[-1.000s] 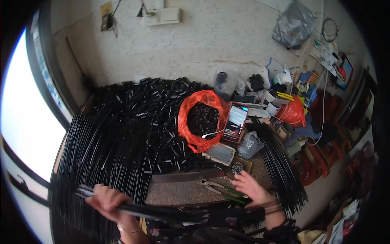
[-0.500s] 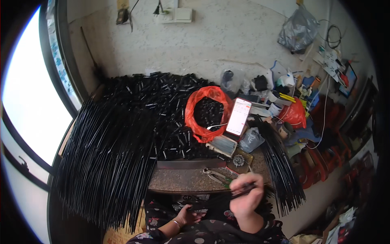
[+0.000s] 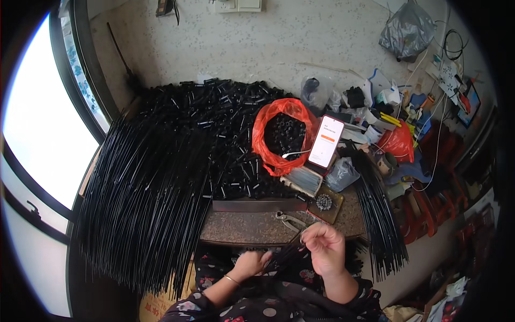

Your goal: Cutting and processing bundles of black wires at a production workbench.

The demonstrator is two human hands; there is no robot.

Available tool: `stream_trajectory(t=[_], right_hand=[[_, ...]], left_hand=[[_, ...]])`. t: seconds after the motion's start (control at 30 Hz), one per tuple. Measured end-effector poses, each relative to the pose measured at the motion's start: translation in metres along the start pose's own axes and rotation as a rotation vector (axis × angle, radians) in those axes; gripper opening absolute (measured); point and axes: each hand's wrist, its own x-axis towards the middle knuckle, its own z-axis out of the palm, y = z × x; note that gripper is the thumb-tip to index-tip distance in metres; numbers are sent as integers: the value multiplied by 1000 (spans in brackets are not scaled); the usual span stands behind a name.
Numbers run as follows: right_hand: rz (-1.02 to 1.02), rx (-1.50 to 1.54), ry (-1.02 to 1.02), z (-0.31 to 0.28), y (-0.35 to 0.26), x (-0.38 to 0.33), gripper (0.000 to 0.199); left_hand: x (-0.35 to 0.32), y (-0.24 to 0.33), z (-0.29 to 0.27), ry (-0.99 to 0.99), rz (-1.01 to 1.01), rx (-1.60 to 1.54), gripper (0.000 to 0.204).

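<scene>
My left hand (image 3: 251,264) is over my lap, its fingers curled closed. A dark thing seems to be in it, but it blends into my dark patterned clothing. To the right, my right hand (image 3: 325,248) is raised in front of the table edge, thumb and fingers pinched together. Something thin and dark shows at its fingertips, too indistinct to name. Just beyond that hand, pincers (image 3: 289,221) lie on the table (image 3: 230,228). A small round cluster of metal pieces (image 3: 324,202) rests on a tray (image 3: 336,213) behind them.
Long thin black rods (image 3: 145,209) overhang the left edge, with another bundle (image 3: 378,220) at the right. Behind a low dark strip (image 3: 260,205) lies a heap of short black tubes (image 3: 209,112). A red plastic bag (image 3: 263,121), a lit phone (image 3: 326,141) and a clear box (image 3: 303,181) stand nearby.
My left hand has risen from my lap and its fingers have closed. My right hand, earlier around a small dark piece, now pinches at its fingertips. The phone's screen differs.
</scene>
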Motion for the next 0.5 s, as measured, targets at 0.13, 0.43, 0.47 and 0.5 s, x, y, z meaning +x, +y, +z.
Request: stream_trajectory(t=[0.13, 0.43, 0.47, 0.5], right_hand=[[102, 21, -87, 0, -3, 8, 12], [72, -169, -135, 22, -8, 5, 13], [65, -153, -113, 22, -8, 5, 13], [67, -145, -95, 21, -9, 5, 13]], left_hand=[[-55, 44, -67, 499, 925, -888, 44], [-86, 68, -81, 1194, 860, -292, 17], [-88, 67, -76, 1193, 848, -298, 16], [-89, 64, -73, 1198, 851, -309, 17]])
